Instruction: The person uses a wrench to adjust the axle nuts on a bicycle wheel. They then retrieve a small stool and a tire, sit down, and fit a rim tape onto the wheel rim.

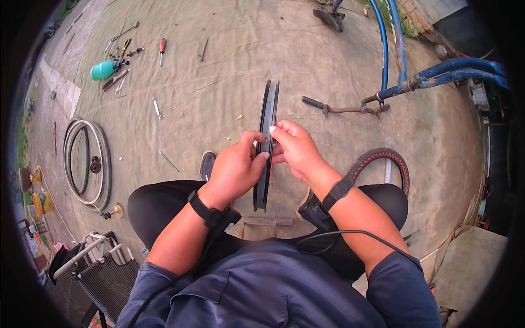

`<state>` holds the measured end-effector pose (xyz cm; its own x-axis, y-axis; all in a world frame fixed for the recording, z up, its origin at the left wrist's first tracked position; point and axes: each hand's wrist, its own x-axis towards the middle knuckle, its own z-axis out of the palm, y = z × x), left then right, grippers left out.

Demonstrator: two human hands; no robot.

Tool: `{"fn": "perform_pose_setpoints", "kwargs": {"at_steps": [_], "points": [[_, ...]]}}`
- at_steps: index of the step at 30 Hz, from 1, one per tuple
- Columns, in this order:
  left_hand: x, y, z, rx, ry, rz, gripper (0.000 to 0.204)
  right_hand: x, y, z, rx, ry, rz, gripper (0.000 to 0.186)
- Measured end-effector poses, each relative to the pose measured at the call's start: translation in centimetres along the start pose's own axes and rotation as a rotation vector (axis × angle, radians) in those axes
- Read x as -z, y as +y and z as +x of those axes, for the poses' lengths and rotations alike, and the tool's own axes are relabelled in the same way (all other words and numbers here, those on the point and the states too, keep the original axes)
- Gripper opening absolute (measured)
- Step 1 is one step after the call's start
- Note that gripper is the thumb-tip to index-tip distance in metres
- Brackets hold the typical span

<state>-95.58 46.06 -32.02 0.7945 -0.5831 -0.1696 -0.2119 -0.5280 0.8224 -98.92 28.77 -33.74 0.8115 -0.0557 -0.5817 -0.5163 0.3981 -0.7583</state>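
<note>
A black bicycle wheel rim [270, 104] stands edge-on in front of me, its channel facing me, tilted slightly. My left hand [240, 164] grips its left side, thumb and index finger at the channel. On the opposite side my right hand [295, 146] holds the rim, its thumb lying on the near edge and the other fingers partly hidden behind. Whether anything small sits between the fingertips cannot be made out. To the right of my right forearm, a black tyre with red tread marks [403, 167] lies partly behind my knee.
Worn tyres [104, 164] lie at left around a hub [95, 165]. Beyond them are a green bottle [103, 70], a red screwdriver [162, 46] and a wrench [156, 107]. A blue bicycle frame [437, 76] with handlebar [344, 109] occupies the far right. A folding chair [106, 273] stands near left.
</note>
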Motion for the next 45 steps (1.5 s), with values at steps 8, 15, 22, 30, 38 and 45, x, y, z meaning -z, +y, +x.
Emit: {"fn": "perform_pose_setpoints", "kwargs": {"at_steps": [8,15,22,30,38,45], "points": [[-1.0,-0.2,-0.3,0.064,0.043,-0.154,0.047,0.4,-0.3,0.2,0.027,0.033,-0.049,0.022],[-1.5,-0.1,-0.4,0.065,0.048,-0.189,0.045,0.4,0.1,0.6,0.013,0.048,-0.1,0.018],[-1.9,0.0,-0.3,0.064,0.066,-0.223,0.041,0.8,2.0,1.2,0.16,0.064,-0.204,0.02],[-2.5,-0.6,0.0,0.054,0.081,-0.276,0.038,0.8,2.3,1.2,0.18,0.057,-0.205,0.021],[-2.7,-0.6,-0.2,0.087,0.057,-0.345,0.039,1.1,1.9,0.6,0.102,0.019,-0.07,0.024],[-3.6,-1.3,-0.4,0.11,-0.001,-0.493,0.041,0.9,0.9,0.5,0.134,0.074,-0.127,0.023]]}}
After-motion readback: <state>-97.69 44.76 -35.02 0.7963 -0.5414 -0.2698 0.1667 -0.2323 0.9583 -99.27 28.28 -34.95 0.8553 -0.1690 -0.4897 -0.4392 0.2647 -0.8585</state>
